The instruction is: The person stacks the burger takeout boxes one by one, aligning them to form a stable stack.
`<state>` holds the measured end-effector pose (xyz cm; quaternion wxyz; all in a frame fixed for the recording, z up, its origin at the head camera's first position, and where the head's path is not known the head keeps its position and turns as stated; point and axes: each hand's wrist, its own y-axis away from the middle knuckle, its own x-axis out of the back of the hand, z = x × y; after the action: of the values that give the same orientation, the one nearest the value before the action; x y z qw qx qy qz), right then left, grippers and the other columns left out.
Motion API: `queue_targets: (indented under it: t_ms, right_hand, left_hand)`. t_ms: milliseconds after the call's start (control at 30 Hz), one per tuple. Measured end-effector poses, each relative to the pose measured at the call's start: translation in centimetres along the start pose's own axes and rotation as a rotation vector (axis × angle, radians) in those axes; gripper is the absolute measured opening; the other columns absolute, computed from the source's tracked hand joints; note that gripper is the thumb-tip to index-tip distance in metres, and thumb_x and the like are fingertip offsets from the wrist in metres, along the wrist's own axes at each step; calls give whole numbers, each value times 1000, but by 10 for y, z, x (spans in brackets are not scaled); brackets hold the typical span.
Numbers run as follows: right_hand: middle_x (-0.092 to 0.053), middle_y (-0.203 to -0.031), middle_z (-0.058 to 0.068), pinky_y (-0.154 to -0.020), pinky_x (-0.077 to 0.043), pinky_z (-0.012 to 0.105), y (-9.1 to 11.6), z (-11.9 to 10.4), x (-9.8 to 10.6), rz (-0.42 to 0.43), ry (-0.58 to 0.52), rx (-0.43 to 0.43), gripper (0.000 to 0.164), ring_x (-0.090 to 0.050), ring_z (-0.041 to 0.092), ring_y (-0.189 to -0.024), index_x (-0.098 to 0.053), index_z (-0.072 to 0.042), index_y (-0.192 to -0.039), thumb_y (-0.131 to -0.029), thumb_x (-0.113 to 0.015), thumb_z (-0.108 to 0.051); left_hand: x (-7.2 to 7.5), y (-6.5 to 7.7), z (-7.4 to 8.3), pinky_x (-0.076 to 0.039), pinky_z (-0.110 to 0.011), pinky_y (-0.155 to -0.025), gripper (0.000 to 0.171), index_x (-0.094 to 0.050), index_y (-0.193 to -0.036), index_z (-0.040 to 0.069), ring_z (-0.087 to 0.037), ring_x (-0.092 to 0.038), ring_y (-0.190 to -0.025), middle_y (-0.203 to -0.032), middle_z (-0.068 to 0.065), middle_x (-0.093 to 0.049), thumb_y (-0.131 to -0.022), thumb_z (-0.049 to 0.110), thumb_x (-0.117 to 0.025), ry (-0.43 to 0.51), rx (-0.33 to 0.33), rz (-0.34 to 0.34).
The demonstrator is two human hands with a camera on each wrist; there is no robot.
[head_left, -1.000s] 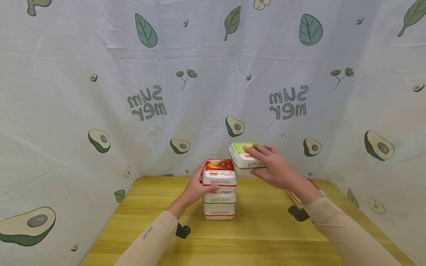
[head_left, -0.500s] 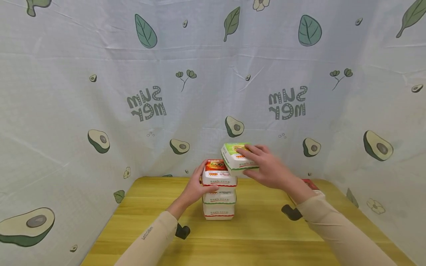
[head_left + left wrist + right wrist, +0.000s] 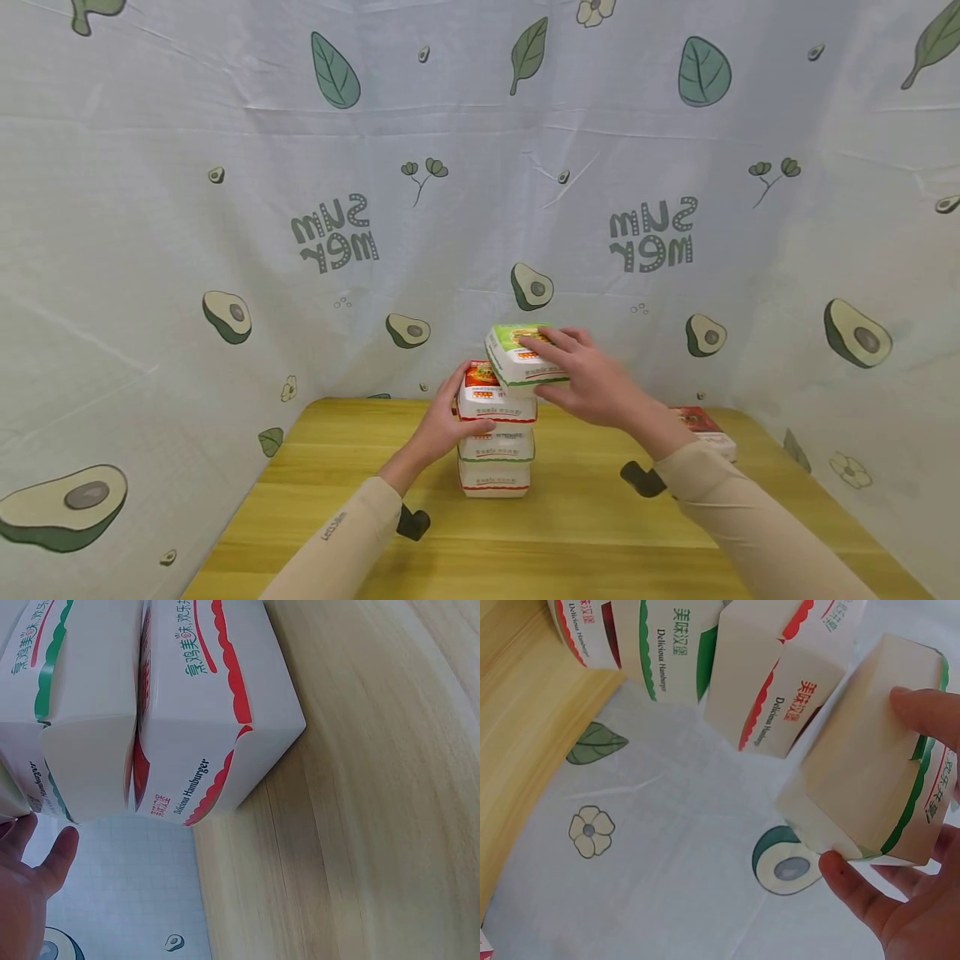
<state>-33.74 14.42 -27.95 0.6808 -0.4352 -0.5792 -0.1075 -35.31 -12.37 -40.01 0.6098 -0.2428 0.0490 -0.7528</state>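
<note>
Three paper hamburger boxes stand stacked in the head view: a red-trimmed bottom box (image 3: 493,479), a green-trimmed middle box (image 3: 495,450) and a red-topped upper box (image 3: 487,407). My left hand (image 3: 441,423) grips the upper box, fingers along its left side and thumb across the front. Tilted over the stack's right part is a green-topped hamburger box (image 3: 517,367), held by its right end in my right hand (image 3: 588,375). The right wrist view shows its pale underside (image 3: 855,750) with my thumb on it. Whether it touches the upper box, I cannot tell.
Another red-topped box (image 3: 701,427) lies at the right back of the wooden table (image 3: 585,508), partly behind my right forearm. A printed cloth (image 3: 480,225) hangs behind the table and along both sides. Black wrist mounts (image 3: 641,479) stick out under the forearms.
My right hand has carried the green-topped box leftward, from beside the stack to over its upper box. My left hand stays on the stack. More of the far-right box shows now.
</note>
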Motion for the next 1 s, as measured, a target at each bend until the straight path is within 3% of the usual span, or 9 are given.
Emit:
queue_targets:
  t_ms: [367,767,1000]
  right_hand:
    - [-38,-160,8,-95,-51,57,-3,-5,-3,4,-12,11,74,-35,32,-141,-42,-34,-154,-89,-77,-34]
    - [-41,-158,10,-92,-53,56,-4,-9,-7,36,-28,33,75,-37,32,-139,-45,-32,-153,-87,-80,-32]
    - [-45,-155,5,-94,-53,53,-8,-11,-9,2,-54,-28,75,-36,28,-139,-44,-26,-151,-86,-80,-34]
  left_hand:
    - [0,-1,-1,-50,-46,-101,103,-15,-162,31,-23,-54,-122,-150,-4,-33,-85,32,-82,-12,13,1]
    - [0,-2,-2,-51,-45,-100,101,-14,-161,38,-22,-55,-122,-148,-7,-35,-86,34,-81,-12,-7,1]
    - [0,-2,-2,-51,-44,-100,101,-15,-160,40,-22,-54,-121,-147,-6,-35,-85,34,-82,-18,5,5]
